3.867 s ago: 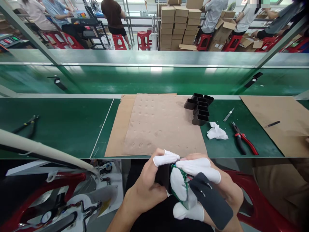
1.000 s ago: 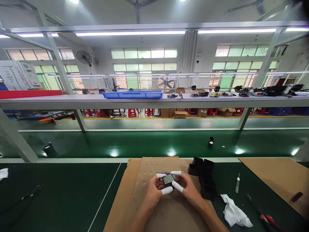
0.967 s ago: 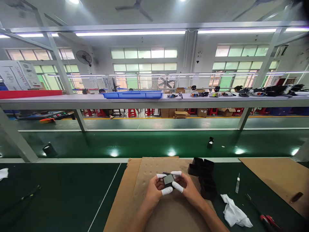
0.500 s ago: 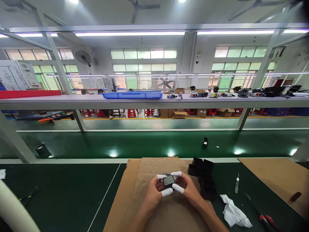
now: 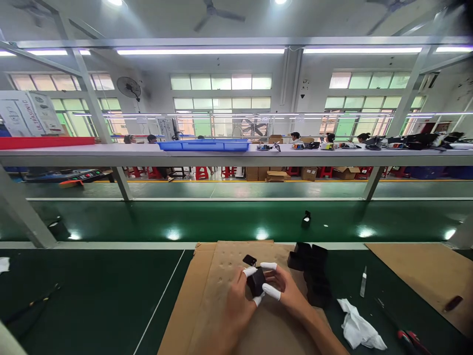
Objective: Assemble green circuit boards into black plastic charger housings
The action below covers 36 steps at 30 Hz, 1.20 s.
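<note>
Blue tray (image 5: 203, 146) on overhead shelf (image 5: 236, 161)

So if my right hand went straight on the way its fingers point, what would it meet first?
The black box, which the right hand seems to touch; past it, probably the left hand, though depth is hard to judge.

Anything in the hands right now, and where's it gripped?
Yes, a small black box: the left hand grips its upper-left and lower edges, the right hand has fingertips at its right side.

Your left hand (image 5: 238, 298) and right hand (image 5: 288, 290) face each other near the tabletop (image 5: 99, 301)'s far edge, white-covered fingertips (image 5: 271, 292) curled inward.
</note>
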Each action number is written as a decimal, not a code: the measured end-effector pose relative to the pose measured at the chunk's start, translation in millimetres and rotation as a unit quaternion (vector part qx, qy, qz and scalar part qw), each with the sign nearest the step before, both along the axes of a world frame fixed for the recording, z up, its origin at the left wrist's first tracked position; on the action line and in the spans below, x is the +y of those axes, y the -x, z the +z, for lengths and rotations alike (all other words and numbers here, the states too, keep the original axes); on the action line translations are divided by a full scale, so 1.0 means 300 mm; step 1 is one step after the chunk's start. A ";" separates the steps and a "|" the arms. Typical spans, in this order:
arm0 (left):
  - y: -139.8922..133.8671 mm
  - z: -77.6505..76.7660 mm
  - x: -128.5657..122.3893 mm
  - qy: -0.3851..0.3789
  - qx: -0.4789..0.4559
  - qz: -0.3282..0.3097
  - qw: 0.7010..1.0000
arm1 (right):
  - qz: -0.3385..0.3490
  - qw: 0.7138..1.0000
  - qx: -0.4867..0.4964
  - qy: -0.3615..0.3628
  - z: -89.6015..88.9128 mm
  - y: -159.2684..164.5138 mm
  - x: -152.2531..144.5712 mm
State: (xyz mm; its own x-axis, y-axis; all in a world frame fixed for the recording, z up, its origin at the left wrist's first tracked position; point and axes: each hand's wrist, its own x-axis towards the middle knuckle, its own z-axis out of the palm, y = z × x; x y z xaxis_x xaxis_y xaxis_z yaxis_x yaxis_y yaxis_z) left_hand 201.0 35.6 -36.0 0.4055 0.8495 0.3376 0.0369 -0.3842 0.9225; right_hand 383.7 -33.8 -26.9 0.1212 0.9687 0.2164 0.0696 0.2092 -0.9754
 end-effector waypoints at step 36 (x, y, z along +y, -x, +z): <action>-0.040 0.010 0.000 -0.069 0.000 0.069 0.995 | -0.092 0.988 0.121 -0.007 -0.013 0.025 0.012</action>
